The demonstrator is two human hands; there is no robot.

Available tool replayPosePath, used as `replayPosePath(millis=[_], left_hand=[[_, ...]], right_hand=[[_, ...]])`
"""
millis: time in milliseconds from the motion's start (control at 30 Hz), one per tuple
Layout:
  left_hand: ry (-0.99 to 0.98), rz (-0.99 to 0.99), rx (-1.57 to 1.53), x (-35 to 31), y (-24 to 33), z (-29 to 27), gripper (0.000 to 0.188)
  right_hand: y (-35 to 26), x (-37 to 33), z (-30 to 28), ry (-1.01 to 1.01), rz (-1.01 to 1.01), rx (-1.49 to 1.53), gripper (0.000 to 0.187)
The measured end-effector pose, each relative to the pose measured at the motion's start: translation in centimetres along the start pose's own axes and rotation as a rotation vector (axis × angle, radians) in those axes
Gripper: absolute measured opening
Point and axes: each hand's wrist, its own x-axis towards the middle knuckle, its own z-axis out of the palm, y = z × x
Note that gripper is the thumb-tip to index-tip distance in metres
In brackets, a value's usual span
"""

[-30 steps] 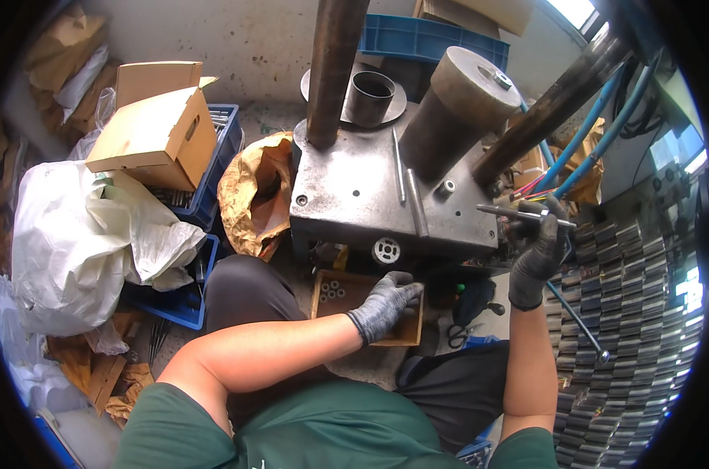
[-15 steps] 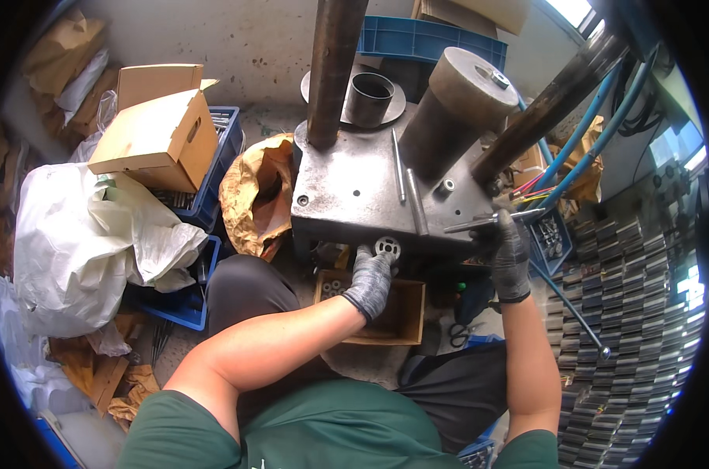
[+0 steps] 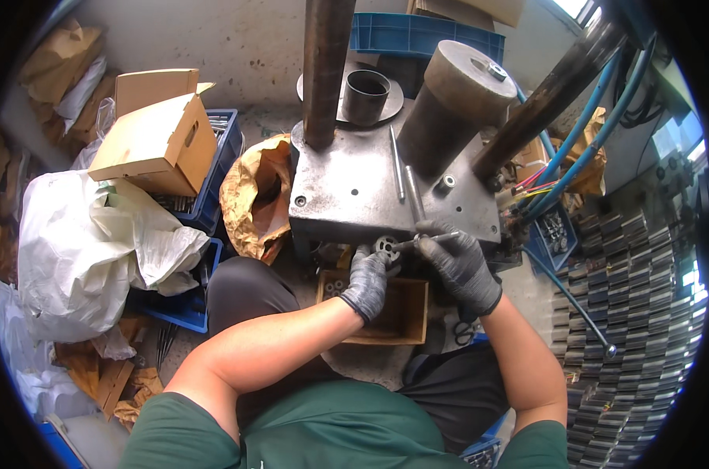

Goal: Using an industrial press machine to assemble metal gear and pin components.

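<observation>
Both hands wear dark grey gloves. My left hand pinches a small round metal part with holes at the front edge of the grey steel press block. A thin metal rod is gripped in my right hand, its tip touching that round part. Below both hands, on my lap, a small cardboard box holds several similar metal pieces.
Dark columns and a big cylinder rise from the block. Blue hoses run right. Stacked dark metal parts fill the right side. Left: white bags, an open carton, blue crates, brown paper sack.
My left hand rose from the lap box to the block's front edge with a round part. My right hand moved left and brought the rod's tip to that part.
</observation>
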Motion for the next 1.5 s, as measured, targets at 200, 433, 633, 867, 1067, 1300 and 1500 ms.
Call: replayPosePath(millis=[200, 433, 633, 867, 1067, 1300, 1500], left_hand=[[-0.171, 0.055, -0.120, 1.1, -1.0, -1.0, 0.035], [-0.063, -0.064, -0.025, 0.1, 0.2, -0.3, 0.043], [-0.052, -0.076, -0.051, 0.1, 0.4, -0.4, 0.044], [-0.066, -0.077, -0.041, 0.0, 0.5, -0.1, 0.040], [-0.019, -0.053, -0.030, -0.1, 0.6, -0.4, 0.029], [-0.038, -0.082, -0.014, -0.1, 0.8, -0.2, 0.026], [-0.111, 0.018, 0.003, 1.5, 0.1, -1.7, 0.035]], right_hand=[[-1.0, 1.0, 0.0, -0.376, -0.569, -0.417, 0.030], [0.2, 1.5, 0.2, 0.007, 0.176, 0.007, 0.035], [0.3, 1.3, 0.5, -0.180, -0.022, -0.138, 0.030], [0.6, 1.7, 0.7, -0.010, 0.108, -0.139, 0.030], [0.0, 1.8, 1.6, -0.096, 0.013, -0.271, 0.036], [2.4, 2.5, 1.2, -0.064, -0.090, -0.308, 0.037], [0.2, 0.1, 2.1, -0.462, -0.348, -0.783, 0.028]])
